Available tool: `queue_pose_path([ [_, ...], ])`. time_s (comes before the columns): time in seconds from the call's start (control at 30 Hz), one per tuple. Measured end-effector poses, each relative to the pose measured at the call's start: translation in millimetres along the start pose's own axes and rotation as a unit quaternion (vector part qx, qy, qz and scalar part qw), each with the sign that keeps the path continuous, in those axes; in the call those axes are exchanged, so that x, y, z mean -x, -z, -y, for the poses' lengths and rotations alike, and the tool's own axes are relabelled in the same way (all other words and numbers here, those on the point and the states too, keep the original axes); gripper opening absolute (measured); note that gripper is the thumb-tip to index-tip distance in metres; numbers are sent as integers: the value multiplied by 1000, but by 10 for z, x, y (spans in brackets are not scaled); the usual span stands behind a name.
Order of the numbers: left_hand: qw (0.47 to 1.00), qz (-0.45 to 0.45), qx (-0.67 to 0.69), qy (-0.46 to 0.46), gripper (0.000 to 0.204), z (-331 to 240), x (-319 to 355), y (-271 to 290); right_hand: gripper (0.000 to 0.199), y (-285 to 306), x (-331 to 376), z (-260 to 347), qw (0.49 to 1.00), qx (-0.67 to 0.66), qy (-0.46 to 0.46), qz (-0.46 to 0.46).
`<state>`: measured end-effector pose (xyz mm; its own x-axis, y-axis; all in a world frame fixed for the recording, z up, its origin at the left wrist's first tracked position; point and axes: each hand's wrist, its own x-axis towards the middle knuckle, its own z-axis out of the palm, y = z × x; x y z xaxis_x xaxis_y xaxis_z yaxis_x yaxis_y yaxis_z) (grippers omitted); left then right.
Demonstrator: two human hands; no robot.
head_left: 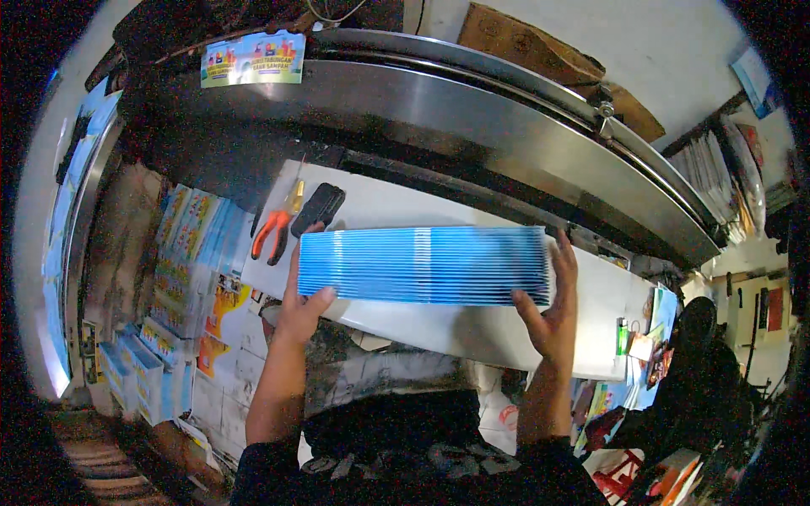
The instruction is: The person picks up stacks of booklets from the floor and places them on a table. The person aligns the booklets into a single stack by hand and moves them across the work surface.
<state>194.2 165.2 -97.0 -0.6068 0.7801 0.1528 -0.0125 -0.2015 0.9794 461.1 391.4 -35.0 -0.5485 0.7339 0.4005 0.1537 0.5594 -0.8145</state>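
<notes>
Blue stack [422,266], long axis nine-to-three; I see left hand [304,310] at nine, right hand [553,314] at three, both half-curled, gripping ends.

a head-worn view, from the left of 2 fisheye cameras, looks down on the white tabletop [595,329] and forward to the metal beam [405,110]. the left hand [301,316] and right hand [553,325] are near, at mid-frame; the forearms [278,388] enter from the lower edge, and straight edges bow toward the dark round rim.
</notes>
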Motion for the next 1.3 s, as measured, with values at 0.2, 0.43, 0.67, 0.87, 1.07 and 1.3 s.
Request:
queue_pose_path([
  [0.2, 1000, -7, 4, 21, 88, -125, 24, -76, 18, 106, -250, 208, 947, 224, 149, 173],
  [0.43, 998, -2, -61, -18, 100, -50, 67, -29, 83, 343, -315, -316, 989, -15, 56, 136],
  [0.67, 988, -75, -133, 8, 95, 8, 76, -103, 126, 62, -109, -655, 888, -403, -112, 193],
  [0.87, 993, -71, -99, 0, 110, -70, 49, -182, 114, 86, 478, -636, 937, -308, -100, 134],
  [1.07, 996, 9, -85, 5, 119, -194, 65, -123, 77, -39, 730, -722, 915, -326, -235, 24],
  [1.3, 994, 39, -95, -33, 113, -97, 88, -24, 79, -54, 635, -546, 917, -309, -248, 40],
])
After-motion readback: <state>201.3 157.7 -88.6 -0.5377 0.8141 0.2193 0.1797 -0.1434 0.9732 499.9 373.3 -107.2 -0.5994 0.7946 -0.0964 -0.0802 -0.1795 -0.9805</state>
